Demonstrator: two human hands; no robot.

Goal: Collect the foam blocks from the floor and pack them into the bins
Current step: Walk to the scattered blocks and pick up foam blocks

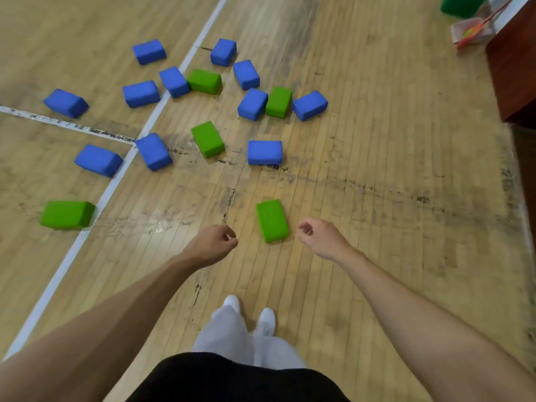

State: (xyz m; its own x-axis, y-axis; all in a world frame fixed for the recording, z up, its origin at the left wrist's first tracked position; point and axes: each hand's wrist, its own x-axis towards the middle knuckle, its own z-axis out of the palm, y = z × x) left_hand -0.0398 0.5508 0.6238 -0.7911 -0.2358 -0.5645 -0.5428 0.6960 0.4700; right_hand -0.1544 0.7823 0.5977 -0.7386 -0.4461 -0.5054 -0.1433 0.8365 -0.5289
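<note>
Several blue and green foam blocks lie scattered on the wooden floor (pixel 377 169) ahead of me. The nearest green block (pixel 272 220) lies flat between my two hands. My left hand (pixel 213 243) hovers just left of it, fingers curled shut with nothing in them. My right hand (pixel 322 237) hovers just right of it, fingers also curled, holding nothing. Another green block (pixel 66 214) lies far left by the white line. A blue block (pixel 264 152) and a green block (pixel 207 138) lie a little farther ahead. A green bin (pixel 461 5) shows partly at the top right.
A dark red wooden cabinet (pixel 513 68) stands along the right edge. A dustpan with an orange handle (pixel 472 31) lies beside it. White court lines (pixel 121 172) cross the floor on the left. My white shoes (pixel 249 314) are just below the hands.
</note>
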